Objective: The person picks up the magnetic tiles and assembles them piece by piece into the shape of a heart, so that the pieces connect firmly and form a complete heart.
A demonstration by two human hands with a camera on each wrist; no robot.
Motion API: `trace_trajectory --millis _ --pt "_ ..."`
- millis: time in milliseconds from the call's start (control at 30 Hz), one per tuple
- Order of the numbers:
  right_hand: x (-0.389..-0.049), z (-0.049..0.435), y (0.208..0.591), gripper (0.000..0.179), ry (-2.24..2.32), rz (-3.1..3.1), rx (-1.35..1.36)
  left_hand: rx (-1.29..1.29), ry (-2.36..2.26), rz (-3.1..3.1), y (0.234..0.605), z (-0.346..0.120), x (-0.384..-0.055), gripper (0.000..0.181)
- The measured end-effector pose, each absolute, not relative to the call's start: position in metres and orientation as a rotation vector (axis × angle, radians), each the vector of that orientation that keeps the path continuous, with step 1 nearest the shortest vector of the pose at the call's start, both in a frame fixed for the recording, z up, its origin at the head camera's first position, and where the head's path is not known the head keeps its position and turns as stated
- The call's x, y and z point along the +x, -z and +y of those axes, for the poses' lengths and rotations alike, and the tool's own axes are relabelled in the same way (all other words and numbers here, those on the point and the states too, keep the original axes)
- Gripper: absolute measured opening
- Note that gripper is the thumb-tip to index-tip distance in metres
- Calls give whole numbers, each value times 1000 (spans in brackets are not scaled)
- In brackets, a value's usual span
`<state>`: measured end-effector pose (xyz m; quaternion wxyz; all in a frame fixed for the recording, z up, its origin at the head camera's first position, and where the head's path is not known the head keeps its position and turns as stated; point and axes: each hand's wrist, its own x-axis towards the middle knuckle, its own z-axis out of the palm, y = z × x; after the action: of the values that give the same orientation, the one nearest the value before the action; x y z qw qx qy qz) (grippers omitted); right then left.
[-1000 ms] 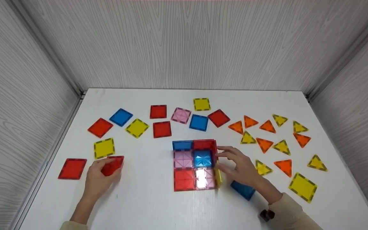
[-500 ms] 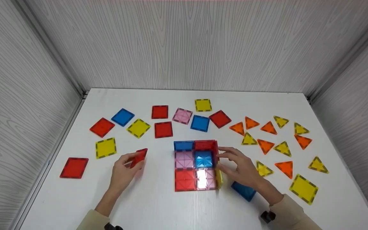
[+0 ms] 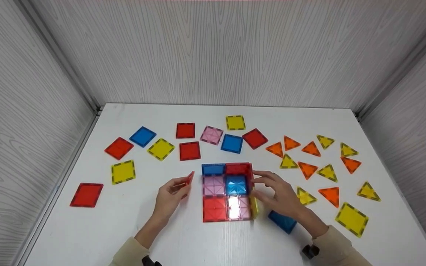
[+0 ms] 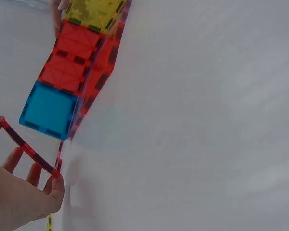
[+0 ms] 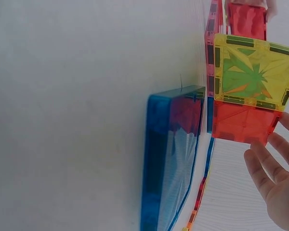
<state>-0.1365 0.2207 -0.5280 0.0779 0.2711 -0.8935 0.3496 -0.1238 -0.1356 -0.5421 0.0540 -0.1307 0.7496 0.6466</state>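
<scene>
My left hand (image 3: 170,195) pinches a red square magnetic tile (image 3: 189,178) on edge, just left of a tile structure; in the left wrist view this tile (image 4: 30,148) spans thumb and fingers. The structure has a flat base with a pink tile (image 3: 213,184), blue tile (image 3: 236,184), red tile (image 3: 215,208) and another pink tile (image 3: 243,208). Upright along its back stand a blue tile (image 3: 213,169) and a red tile (image 3: 237,169). A red and a yellow tile (image 5: 255,74) form the right wall. My right hand (image 3: 281,194) touches that wall with loosely extended fingers.
Loose square tiles, such as a yellow one (image 3: 123,172) and a red one (image 3: 86,194), lie at the left and back. Orange triangles (image 3: 307,169) and yellow triangles (image 3: 327,172) spread out at the right. A blue tile (image 3: 282,221) lies under the right forearm.
My left hand has lifted the red tile off the table on the left and carried it right to the structure, turning it upright. The right hand stays at the right wall.
</scene>
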Motion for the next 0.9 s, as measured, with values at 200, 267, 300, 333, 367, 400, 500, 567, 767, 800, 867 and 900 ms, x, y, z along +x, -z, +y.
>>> trace_trajectory --millis 200,267,300,333,367,400,500,567,767,800,867,900 --pt "-136 220 527 31 -1058 -2677 815 -340 -1988 2231 543 -120 -128 35" --pt "-136 220 526 31 -1060 -2682 812 -319 -1996 2211 544 -115 -130 35" --pt "-136 220 526 31 -1059 -2681 813 -305 -2003 2200 544 -113 -131 36" --pt "-136 220 526 31 -1057 -2676 816 -289 -2013 2189 545 -112 -132 36" --pt "-136 220 526 31 -1057 -2675 816 -270 -2025 2179 546 -110 -132 37" --pt "-136 220 526 31 -1056 -2672 819 -254 -2036 2166 546 -108 -133 38" --pt "-136 220 525 31 -1058 -2667 827 -217 -2072 2127 548 -104 -135 41" --pt "-136 220 525 31 -1061 -2672 829 -209 -2079 2110 549 -103 -136 42" --pt "-137 220 526 31 -1074 -2673 825 -222 -2063 2099 545 -101 -136 45" --pt "-137 220 526 31 -1077 -2671 824 -222 -2059 2102 545 -101 -136 45" --pt "-136 220 526 31 -1080 -2669 825 -223 -2048 2111 544 -102 -136 45" --pt "-136 220 526 31 -1082 -2668 828 -224 -2043 2117 545 -102 -136 45"
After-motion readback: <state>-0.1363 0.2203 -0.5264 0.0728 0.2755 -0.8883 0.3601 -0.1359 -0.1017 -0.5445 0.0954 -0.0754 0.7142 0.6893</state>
